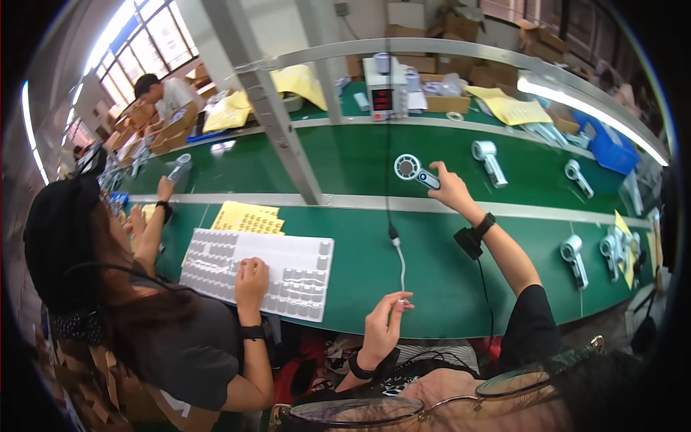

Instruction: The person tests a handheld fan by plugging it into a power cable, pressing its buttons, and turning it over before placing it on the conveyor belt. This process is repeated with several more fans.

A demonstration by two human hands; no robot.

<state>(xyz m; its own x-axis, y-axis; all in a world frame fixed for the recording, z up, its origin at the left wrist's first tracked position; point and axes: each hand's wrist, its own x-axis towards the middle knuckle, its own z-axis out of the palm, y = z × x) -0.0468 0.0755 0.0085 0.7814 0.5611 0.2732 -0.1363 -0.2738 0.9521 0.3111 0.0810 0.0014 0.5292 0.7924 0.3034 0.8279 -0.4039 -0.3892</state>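
Note:
Over the green belt, my right hand (pixel 453 191) is closed round the handle of a pale blue handheld fan (pixel 410 168), its round grille head pointing left. Lower down, close to the bench's near edge, my left hand (pixel 381 327) pinches the lower end of a white cable (pixel 401 268). A black connector (pixel 393 233) joins this cable to a black cord (pixel 389 129) that hangs from above. The plug at the fingertips is too small to make out. Fan and cable are apart.
More handheld fans (pixel 489 164) lie on the belt and at the right of the bench (pixel 446 281). At left a co-worker (pixel 173 331) reaches over a sheet of grey stickers (pixel 295 252). A metal post (pixel 284 137) rises ahead; a blue bin (pixel 608 144) stands far right.

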